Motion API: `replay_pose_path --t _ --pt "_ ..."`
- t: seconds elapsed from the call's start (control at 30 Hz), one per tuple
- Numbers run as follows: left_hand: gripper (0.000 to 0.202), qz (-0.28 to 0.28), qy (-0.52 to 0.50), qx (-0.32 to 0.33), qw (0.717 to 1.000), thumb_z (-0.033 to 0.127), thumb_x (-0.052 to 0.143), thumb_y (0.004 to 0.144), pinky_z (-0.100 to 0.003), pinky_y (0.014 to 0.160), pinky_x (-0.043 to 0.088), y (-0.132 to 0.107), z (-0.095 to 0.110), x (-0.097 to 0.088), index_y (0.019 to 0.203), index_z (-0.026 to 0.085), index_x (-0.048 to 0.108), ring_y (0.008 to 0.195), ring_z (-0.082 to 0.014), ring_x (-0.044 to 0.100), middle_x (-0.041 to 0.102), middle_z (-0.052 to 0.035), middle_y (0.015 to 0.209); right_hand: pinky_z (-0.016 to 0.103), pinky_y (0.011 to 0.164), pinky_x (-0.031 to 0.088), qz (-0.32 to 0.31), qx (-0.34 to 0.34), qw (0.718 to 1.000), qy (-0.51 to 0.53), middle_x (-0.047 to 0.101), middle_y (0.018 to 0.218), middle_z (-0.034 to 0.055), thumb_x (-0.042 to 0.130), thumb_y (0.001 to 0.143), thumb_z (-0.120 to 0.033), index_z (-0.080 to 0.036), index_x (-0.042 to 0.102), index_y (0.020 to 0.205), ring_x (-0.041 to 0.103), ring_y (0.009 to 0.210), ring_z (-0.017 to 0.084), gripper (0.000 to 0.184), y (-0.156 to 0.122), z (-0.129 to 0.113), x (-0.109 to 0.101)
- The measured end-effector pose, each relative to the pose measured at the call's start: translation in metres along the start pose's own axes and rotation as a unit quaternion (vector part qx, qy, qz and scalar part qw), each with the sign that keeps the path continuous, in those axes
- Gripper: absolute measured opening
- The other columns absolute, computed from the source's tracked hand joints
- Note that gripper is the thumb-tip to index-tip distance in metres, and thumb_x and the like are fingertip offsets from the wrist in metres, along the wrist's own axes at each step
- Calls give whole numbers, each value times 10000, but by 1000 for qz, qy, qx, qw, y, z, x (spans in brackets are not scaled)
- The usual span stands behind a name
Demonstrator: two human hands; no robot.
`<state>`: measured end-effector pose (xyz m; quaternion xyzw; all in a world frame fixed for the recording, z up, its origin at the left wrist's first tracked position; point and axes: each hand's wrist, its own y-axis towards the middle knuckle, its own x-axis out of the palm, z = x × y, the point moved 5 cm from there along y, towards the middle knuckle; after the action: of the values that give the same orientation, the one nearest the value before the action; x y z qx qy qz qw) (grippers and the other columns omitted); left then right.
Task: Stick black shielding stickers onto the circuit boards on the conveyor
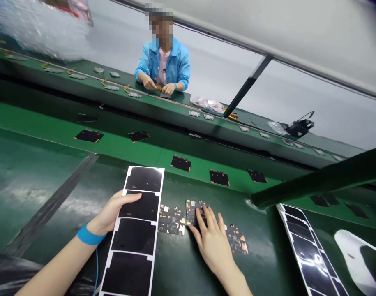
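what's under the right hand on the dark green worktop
A flat black circuit board with copper-coloured patches; its upper left part shows. The right hand covers the rest; anything else beneath is hidden.

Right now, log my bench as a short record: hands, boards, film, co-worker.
left hand: grips a white-backed strip of black film pieces
right hand: spread over the middle circuit board
left circuit board, right circuit board: either side of it
far right: more black film on white backing
co-worker: opposite, blue jacket
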<state>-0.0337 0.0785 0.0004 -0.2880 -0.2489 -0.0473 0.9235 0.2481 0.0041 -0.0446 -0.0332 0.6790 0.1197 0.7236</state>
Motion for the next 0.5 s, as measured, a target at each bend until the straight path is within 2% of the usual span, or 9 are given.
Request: replay_pose_path --t 0.2,0.33,0.43,0.5 --pt "353 12 9 -14 1000 257 913 552 -308 658 638 2 -2 0 854 155 760 726 -277 748 779 -90 862 626 1030 390 32 -11 999 -10 591 1340 218 257 1022 -542 -125 634 1308 520 1272 398 631 -26 -13 -16" --pt "340 1 14 -33 999 276 926 541 -313 660 641 1 -5 2 811 154 760 724 -276 746 777 -89 833 560 1043 428 15 -29 999 18 562 1389 164 346 1025 -481 -173 544 1400 480 1325 347 524 -35 -17 -21" --pt "359 3 25 -37 999 295 920 550 -308 675 640 2 -5 2 836 150 760 753 -274 746 777 -91 848 528 1056 435 29 24 999 27 492 1463 144 304 1039 -410 -164 465 1450 438 1364 316 505 -49 13 -19" --pt "358 26 29 -42 998 301 913 546 -299 670 636 3 -7 0 828 148 755 760 -271 745 776 -90 846 566 1032 441 45 78 996 8 511 1441 162 243 1041 -420 -151 511 1403 466 1338 336 525 -63 41 -13"
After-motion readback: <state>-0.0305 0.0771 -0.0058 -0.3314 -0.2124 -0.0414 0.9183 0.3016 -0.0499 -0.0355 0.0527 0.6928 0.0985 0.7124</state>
